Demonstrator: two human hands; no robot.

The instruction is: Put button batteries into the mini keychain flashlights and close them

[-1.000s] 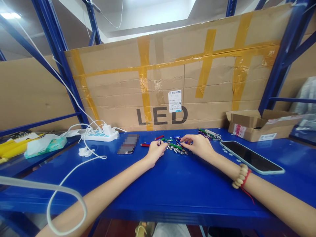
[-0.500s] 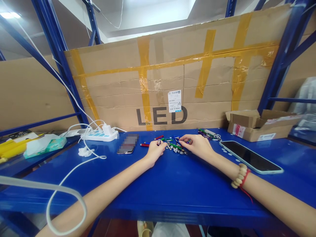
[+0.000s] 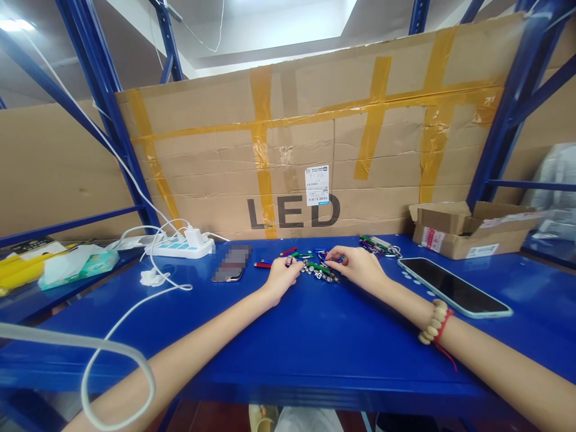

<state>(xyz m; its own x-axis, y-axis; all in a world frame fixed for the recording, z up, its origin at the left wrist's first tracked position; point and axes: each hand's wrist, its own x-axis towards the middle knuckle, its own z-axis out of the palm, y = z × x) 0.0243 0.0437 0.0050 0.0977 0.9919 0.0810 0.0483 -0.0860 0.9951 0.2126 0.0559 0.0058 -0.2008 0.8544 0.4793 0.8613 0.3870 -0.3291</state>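
A pile of small shiny tubes in green, blue and red, with silver ends and clips [image 3: 320, 271], lies on the blue table [image 3: 288, 342]. At its left edge my left hand [image 3: 279, 281] is closed in a pinch, with a small dark and silver piece showing at the fingertips. A red tube [image 3: 262, 264] lies just left of these fingers. My right hand [image 3: 359, 265] reaches into the pile from the right, thumb and fingers drawn together at the blue tubes. What these fingertips grip is too small to make out.
A phone [image 3: 231, 263] lies left of the pile, a larger phone [image 3: 454, 287] on the right. Beyond my right hand is a bundle of similar tubes [image 3: 380, 246]. An open carton [image 3: 477, 231], a power strip [image 3: 180, 246] and a looping white cable [image 3: 96, 354] are around.
The view has shifted very slightly. Both hands stay at the pile in nearly the same pose, the right fingertips moving only a little.
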